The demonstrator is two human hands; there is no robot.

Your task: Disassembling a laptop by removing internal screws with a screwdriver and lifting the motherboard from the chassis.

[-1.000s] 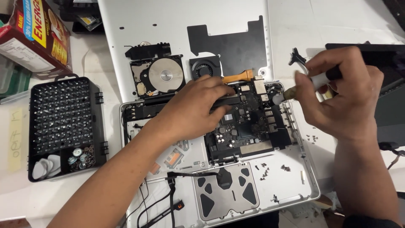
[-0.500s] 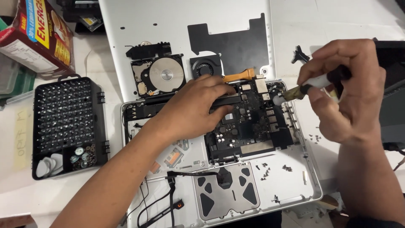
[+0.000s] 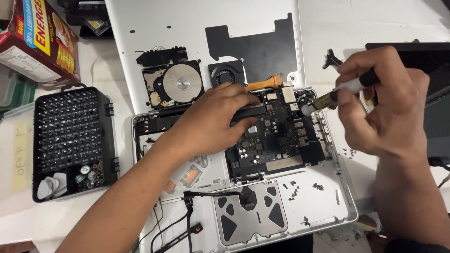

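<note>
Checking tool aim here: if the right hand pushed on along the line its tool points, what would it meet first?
The right hand aims its tool left and slightly down; its tip seems already at the logic board edge, though depth is unclear.

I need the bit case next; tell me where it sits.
In the head view, the black bit case lies at the table's left, beside the opened laptop, below the cardboard box.

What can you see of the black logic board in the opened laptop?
The logic board is a dark, flat circuit board studded with chips and small silver components, lying in the upper right of the silver laptop shell. The left hand rests on its left part, hiding it. The tool in the right hand meets its upper right corner.
</note>
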